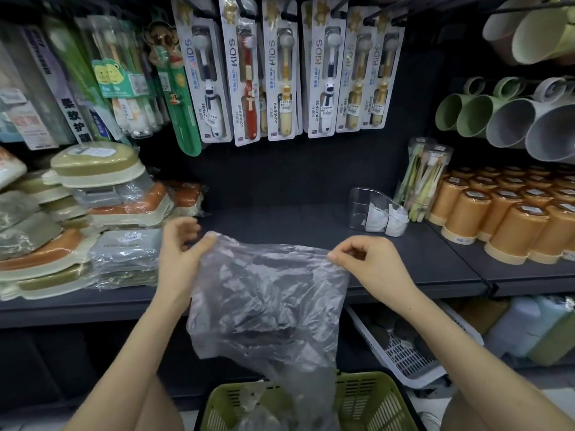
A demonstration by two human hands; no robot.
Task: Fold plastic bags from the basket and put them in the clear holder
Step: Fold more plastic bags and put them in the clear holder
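A clear bag (267,293) hangs spread between both hands in front of the dark shelf (404,262). The left hand (179,253) pinches its upper left corner, and the right hand (364,262) pinches the upper right edge between thumb and curled fingers. The bag's lower end trails into the green basket (373,399) below, where more plastic lies. The clear holder (378,211) stands on the shelf to the right, already holding folded bags (387,219), beside orange cups (510,213).

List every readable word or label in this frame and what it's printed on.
"KIDS": hanging toothbrush packs.
"CONDENSE": same packs, lower edge.
"柔软护": tall white pack at left.
Price stickers and print on grey box: too blurred.
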